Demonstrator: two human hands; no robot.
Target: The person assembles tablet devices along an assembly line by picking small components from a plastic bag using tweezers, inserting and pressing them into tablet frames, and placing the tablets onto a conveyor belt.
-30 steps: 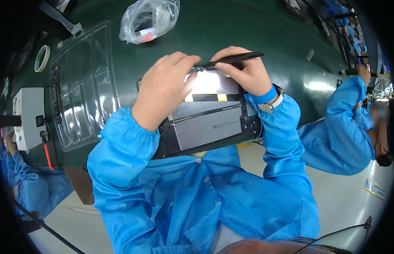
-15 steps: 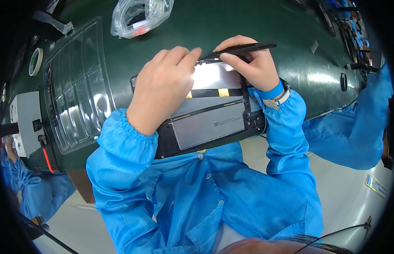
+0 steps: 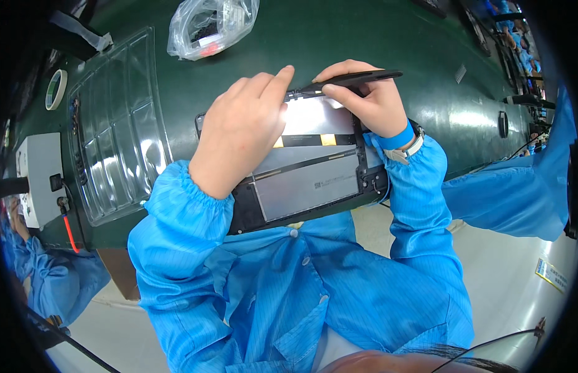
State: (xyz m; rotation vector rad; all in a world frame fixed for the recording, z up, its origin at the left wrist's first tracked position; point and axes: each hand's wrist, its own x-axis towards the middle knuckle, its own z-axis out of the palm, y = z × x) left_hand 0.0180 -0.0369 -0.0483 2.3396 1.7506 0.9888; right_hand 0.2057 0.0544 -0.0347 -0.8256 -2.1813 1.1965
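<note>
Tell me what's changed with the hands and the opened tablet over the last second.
Little changed. The left hand still presses on the opened tablet, its index finger now stretched toward the top edge. The right hand keeps the black tool, tip at that same edge. The plastic bag and clear tray stayed put.

Hands (image 3: pixel 239 133) and tweezers (image 3: pixel 354 79) on opened tablet (image 3: pixel 307 180)

Glossy green table top (image 3: pixel 338 37), shiny metal plate in the opened device (image 3: pixel 314 180), matt black plastic tool (image 3: pixel 357 78).
</note>
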